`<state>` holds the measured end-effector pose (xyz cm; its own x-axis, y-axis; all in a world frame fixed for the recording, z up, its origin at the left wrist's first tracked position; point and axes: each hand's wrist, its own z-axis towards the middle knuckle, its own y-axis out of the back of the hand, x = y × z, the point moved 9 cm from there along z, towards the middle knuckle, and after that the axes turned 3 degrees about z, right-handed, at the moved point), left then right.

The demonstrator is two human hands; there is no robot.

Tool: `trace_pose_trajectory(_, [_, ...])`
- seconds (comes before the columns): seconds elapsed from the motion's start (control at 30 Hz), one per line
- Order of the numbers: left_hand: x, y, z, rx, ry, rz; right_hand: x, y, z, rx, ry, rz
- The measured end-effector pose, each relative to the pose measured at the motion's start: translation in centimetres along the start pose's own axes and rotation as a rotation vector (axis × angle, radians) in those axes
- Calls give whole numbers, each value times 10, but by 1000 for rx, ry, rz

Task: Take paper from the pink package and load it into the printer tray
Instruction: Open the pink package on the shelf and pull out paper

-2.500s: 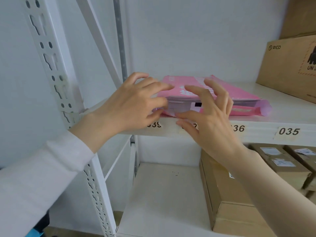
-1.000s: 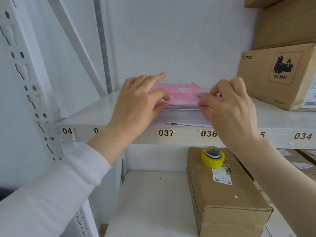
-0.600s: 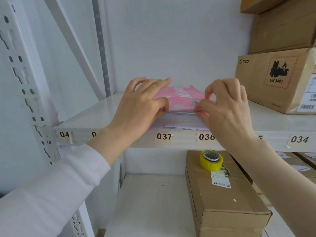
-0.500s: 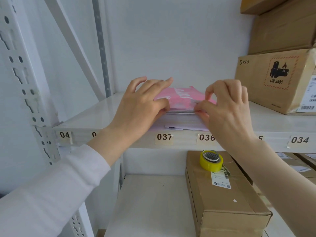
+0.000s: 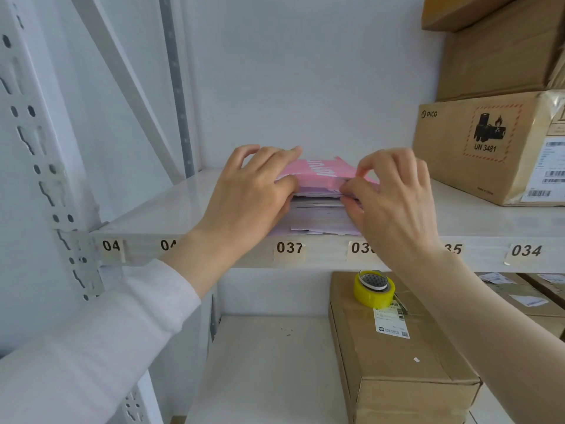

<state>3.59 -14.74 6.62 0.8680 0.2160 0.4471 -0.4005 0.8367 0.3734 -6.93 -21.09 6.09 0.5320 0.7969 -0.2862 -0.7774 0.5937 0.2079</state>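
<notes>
A pink package (image 5: 318, 175) of paper lies on the white shelf (image 5: 171, 215) above labels 037 and 036, its open end toward me. The white paper stack (image 5: 321, 214) shows at that open end. My left hand (image 5: 250, 194) rests on the package's left side, fingers over the pink wrapper and thumb at the stack's edge. My right hand (image 5: 394, 197) pinches the wrapper's upper flap at the right, with its lower fingers against the stack. No printer is in view.
A brown PICO carton (image 5: 489, 148) sits on the same shelf to the right, with more cartons stacked above it. On the lower shelf a long cardboard box (image 5: 397, 356) carries a yellow tape roll (image 5: 374, 289). A perforated steel upright (image 5: 39, 154) stands at the left.
Since 2.5 s ago the view has risen and both hands have closed onto the package's open end. Over the last half second the right fingers lifted the flap slightly.
</notes>
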Motion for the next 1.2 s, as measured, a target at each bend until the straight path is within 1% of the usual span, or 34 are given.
trace_pose_trajectory(0.13, [-2, 1, -1, -6, 6, 25, 1, -10, 1, 93, -30, 4])
trace_pose_trajectory(0.3, [-6, -6, -1, 21, 14, 48, 5, -13, 4, 100, -29, -6])
trace_pose_trajectory(0.4, [-9, -11, -2, 27, 4, 27, 7, -17, 0, 84, -31, -2])
trace_pose_trajectory(0.53, [-14, -11, -3, 1, -38, -39, 5, -17, -5, 28, -45, 77])
trace_pose_trajectory(0.67, [-15, 4, -4, -47, -19, -105, 4, -7, -10, -14, -69, 209])
trace_pose_trajectory(0.77, [-19, 14, -8, -94, -38, -101, 5, 5, -14, -66, -48, 236])
trace_pose_trajectory(0.83, [-19, 15, -12, -92, -47, -80, 6, 8, -18, -64, -27, 220])
trace_pose_trajectory(0.93, [-13, 8, -23, -48, -21, -43, 7, 3, -22, -5, -4, 206])
trace_pose_trajectory(1.0, [-9, 6, -28, -46, -3, -61, 3, 2, -22, 7, -57, 245])
trace_pose_trajectory(1.07, [-7, 14, -29, -85, 24, -74, -2, 6, -21, -9, -140, 313])
trace_pose_trajectory(1.13, [-5, 29, -29, -144, 94, -103, -4, 17, -21, -42, -204, 360])
trace_pose_trajectory(1.2, [-5, 44, -32, -192, 174, -139, -5, 32, -26, -87, -271, 342])
